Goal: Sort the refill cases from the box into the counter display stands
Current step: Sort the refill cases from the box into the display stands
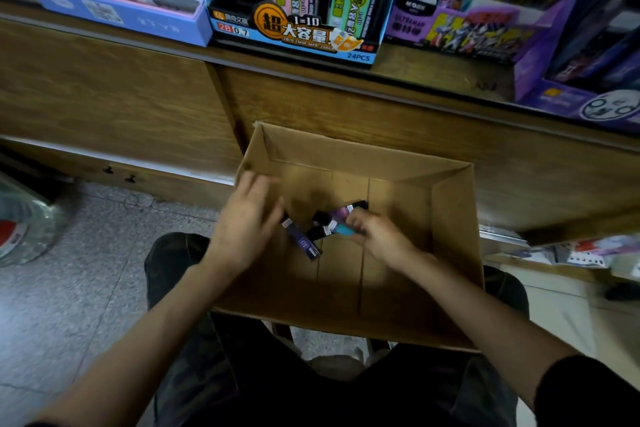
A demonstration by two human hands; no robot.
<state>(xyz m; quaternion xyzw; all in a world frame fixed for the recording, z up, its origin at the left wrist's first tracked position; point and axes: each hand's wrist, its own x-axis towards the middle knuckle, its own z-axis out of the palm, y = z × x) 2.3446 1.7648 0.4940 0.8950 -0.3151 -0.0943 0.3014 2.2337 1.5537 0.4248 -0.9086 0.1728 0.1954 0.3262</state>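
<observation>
head view: right hand [377, 234] pinches a teal refill case [343, 229] in the box [346, 153], left hand [246, 224] hovers spread open.

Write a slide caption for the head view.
Right hand grips a teal refill case in the brown cardboard box; open left hand beside a dark blue case.

Box [453, 218]: plain brown cardboard, matt, unprinted, seamed along the bottom flaps. Refill cases [304, 241]: smooth plastic with a slight gloss and pale labels. Counter [121, 87]: wood-grain front, dull satin finish. Display stand [298, 35]: printed card, glossy. Floor [86, 270]: speckled stone-look tile, polished, reflecting light. Trousers [311, 399]: dark matt cloth.
</observation>
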